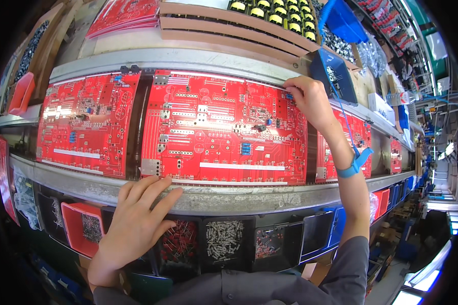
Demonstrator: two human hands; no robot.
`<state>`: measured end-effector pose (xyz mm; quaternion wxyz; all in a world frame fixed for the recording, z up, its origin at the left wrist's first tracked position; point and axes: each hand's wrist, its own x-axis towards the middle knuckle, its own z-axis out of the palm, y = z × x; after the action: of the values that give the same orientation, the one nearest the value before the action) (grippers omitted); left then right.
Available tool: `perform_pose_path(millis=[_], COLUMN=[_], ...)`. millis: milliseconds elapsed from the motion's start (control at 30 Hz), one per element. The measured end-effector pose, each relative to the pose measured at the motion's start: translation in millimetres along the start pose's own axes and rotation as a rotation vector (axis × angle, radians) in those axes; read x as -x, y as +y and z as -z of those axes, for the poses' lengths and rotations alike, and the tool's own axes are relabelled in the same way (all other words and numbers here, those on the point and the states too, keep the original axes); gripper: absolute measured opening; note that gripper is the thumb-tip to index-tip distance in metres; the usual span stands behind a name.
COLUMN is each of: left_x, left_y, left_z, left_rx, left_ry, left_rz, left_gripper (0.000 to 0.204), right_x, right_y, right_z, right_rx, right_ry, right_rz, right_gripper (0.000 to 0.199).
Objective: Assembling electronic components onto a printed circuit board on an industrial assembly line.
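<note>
A large red circuit board (224, 147) lies in the middle of a metal track, fitted with a few small parts and blue components (246, 149). My right hand (310, 101) is at its far right corner, fingers curled and pinched together beside a small blue part; whatever lies between the fingertips is hidden. Fingers apart, my left hand (137, 218) rests over the near rail (229, 199), its fingertips by the board's near left corner. A blue wrist strap (356, 163) with a cord circles my right wrist.
Another red board (86, 127) sits to the left, and one (343, 140) to the right. Bins along the near side hold red parts (179, 244), pale parts (224, 239) and wire-leaded parts (91, 227). Beyond the track stand a blue-black bin (333, 76) and cardboard trays (229, 28).
</note>
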<state>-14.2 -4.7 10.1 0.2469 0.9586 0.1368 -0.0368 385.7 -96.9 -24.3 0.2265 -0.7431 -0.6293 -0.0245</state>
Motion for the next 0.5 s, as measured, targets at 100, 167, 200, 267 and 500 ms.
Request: perform_pose_path(millis=[100, 167, 200, 267, 500], left_x=[0.2, 0.4, 0.4, 0.3, 0.0], left_y=[-0.2, -0.2, -0.3, -0.2, 0.4], left_z=[-1.1, -1.6, -1.9, -1.6, 0.0], left_rx=[-0.006, -0.009, -0.008, -0.003, 0.009], left_ry=[0.019, 0.028, 0.028, 0.019, 0.001], left_rz=[-0.005, -0.008, -0.006, -0.001, 0.008], left_gripper=[0.065, 0.066, 0.066, 0.065, 0.062], right_x=[-0.9, -1.5, -1.6, -1.9, -1.9], right_y=[-1.1, -1.8, -1.5, -1.0, -0.6], right_z=[0.5, 1.2, 0.6, -0.6, 0.4], right_rx=[-0.006, -0.007, -0.007, -0.007, -0.005], right_ry=[-0.005, -0.006, -0.006, -0.007, -0.028], right_rz=[-0.002, -0.002, -0.003, -0.005, -0.018], right_gripper=[0.011, 0.011, 0.011, 0.011, 0.012])
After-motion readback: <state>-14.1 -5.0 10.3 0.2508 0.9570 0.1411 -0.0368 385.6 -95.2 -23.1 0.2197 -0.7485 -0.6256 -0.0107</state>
